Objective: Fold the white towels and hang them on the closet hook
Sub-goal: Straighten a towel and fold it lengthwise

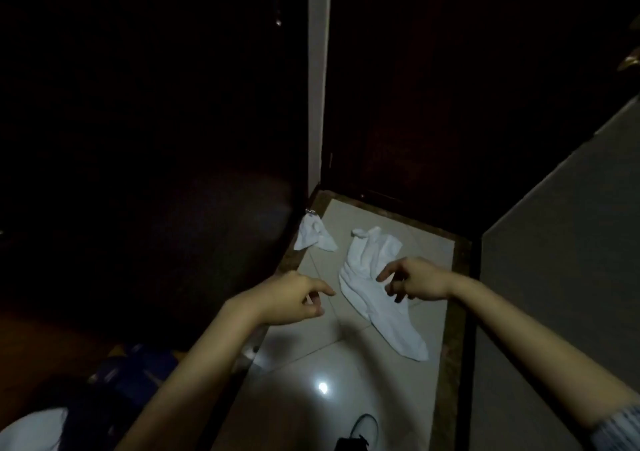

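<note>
White terry cloth, crumpled into a long heap, was the larger towel (377,294), which lay on the pale tiled floor (311,364) just right of a smaller towel (313,237) that hung from a ring at the dark closet's (156,121) edge. Both hands were empty with loosely curled fingers, the right hand (417,279) over the larger towel's middle and the left hand (289,298) just left of it. Such cloth would likely be light, limp and easily bunched, so two corners of one edge seemed the soundest hold.
</note>
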`<act>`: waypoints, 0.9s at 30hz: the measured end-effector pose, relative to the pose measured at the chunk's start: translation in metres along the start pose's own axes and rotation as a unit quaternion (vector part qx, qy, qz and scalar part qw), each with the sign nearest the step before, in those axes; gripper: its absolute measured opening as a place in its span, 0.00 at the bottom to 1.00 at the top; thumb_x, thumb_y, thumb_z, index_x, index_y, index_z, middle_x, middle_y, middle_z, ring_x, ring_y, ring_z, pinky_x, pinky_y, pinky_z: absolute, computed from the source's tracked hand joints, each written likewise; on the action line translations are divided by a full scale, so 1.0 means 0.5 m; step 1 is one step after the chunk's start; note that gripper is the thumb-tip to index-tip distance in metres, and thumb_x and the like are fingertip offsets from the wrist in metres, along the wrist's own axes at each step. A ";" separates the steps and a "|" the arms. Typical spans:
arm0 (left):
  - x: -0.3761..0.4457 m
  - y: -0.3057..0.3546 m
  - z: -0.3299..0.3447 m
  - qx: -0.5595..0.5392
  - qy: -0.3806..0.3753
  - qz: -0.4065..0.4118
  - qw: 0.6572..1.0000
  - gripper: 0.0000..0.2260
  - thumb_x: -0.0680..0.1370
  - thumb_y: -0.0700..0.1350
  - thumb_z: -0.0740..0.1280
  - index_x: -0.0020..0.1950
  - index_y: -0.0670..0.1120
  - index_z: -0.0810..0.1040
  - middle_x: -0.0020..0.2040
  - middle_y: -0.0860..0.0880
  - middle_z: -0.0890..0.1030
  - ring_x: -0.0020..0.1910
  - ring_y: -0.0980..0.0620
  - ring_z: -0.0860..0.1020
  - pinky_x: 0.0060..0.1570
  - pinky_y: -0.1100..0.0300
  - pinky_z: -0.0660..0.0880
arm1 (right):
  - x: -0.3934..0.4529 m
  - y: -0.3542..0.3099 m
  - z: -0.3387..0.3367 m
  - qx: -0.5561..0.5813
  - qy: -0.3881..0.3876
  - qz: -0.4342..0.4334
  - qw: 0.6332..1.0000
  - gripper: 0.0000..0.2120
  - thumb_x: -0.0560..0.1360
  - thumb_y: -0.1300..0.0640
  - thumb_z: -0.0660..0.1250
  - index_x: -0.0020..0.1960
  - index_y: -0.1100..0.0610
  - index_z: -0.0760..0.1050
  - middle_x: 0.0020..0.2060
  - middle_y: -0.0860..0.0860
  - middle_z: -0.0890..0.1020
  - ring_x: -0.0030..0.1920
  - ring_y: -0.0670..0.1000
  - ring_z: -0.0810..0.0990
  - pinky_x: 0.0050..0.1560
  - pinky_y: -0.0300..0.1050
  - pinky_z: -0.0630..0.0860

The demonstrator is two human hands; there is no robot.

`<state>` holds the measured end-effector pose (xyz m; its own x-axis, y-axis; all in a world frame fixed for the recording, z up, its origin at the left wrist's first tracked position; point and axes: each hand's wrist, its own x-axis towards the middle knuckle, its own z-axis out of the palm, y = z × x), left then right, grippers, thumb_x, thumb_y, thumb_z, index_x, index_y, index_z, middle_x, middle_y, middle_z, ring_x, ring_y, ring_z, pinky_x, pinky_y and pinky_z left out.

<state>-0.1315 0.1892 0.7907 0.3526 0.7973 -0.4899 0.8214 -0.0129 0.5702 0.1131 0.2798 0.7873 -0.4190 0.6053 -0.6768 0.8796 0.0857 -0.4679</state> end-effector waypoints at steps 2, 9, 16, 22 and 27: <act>0.076 0.019 0.038 -0.027 0.000 0.000 1.000 0.18 0.78 0.50 0.64 0.68 0.57 0.71 0.56 0.56 0.79 0.53 0.59 0.77 0.58 0.60 0.74 | 0.034 0.085 0.003 0.029 -0.003 0.030 0.999 0.14 0.77 0.62 0.63 0.63 0.57 0.73 0.51 0.54 0.81 0.40 0.44 0.80 0.31 0.27 0.70; 0.311 0.035 0.183 -0.083 -0.001 -0.013 0.996 0.15 0.79 0.47 0.63 0.65 0.57 0.73 0.57 0.53 0.80 0.52 0.58 0.78 0.56 0.59 0.75 | 0.130 0.344 0.041 0.112 0.023 0.099 0.988 0.14 0.76 0.63 0.65 0.61 0.57 0.75 0.50 0.56 0.83 0.53 0.51 0.80 0.48 0.37 0.76; 0.543 -0.030 0.339 -0.054 -0.022 -0.005 0.998 0.15 0.79 0.48 0.63 0.65 0.57 0.74 0.59 0.55 0.79 0.55 0.58 0.77 0.52 0.66 0.72 | 0.289 0.562 0.168 0.227 0.053 0.182 0.955 0.12 0.76 0.66 0.64 0.60 0.62 0.75 0.53 0.63 0.81 0.51 0.58 0.79 0.44 0.41 0.72; 0.758 -0.147 0.503 -0.012 -0.089 0.021 0.996 0.15 0.79 0.47 0.62 0.66 0.55 0.73 0.59 0.54 0.79 0.54 0.57 0.77 0.48 0.69 0.69 | 0.464 0.740 0.335 0.252 0.101 0.232 0.934 0.14 0.76 0.63 0.65 0.61 0.58 0.76 0.56 0.58 0.80 0.53 0.55 0.79 0.51 0.45 0.75; 0.924 -0.251 0.615 0.038 -0.127 0.052 0.990 0.15 0.79 0.45 0.63 0.66 0.53 0.74 0.59 0.51 0.79 0.55 0.55 0.78 0.53 0.64 0.72 | 0.616 0.876 0.462 0.235 0.147 0.262 0.925 0.19 0.75 0.62 0.67 0.66 0.57 0.73 0.64 0.57 0.75 0.61 0.54 0.75 0.53 0.40 0.71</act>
<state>0.0660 0.3737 0.2899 0.5310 0.6118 -0.5863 0.8021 -0.1398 0.5805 0.3173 0.3208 0.2428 0.1761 0.6612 -0.7293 0.7213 -0.5908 -0.3614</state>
